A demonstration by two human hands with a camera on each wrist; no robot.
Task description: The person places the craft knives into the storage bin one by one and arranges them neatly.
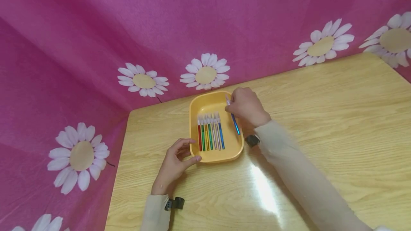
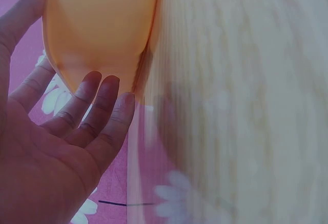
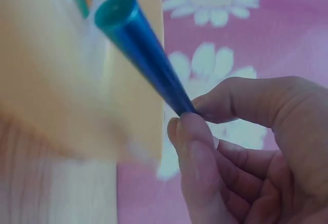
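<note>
Over tray (image 1: 196, 108), R hand (image 1: 246, 105) pinches blue pen (image 1: 236, 124).

The scene is seen from above by the head camera, tilted forward and down, so that the whole desk (image 1: 321, 124), the yellow tray (image 1: 205, 108) and both forearms are taken in from some way off. The tray's outer wall (image 2: 97, 29) is viewed very closely from beside the left hand (image 2: 51, 147). The blue pen (image 3: 143, 55) is viewed at close range from behind the right hand (image 3: 246, 152). The tray is shared by all three views.
</note>
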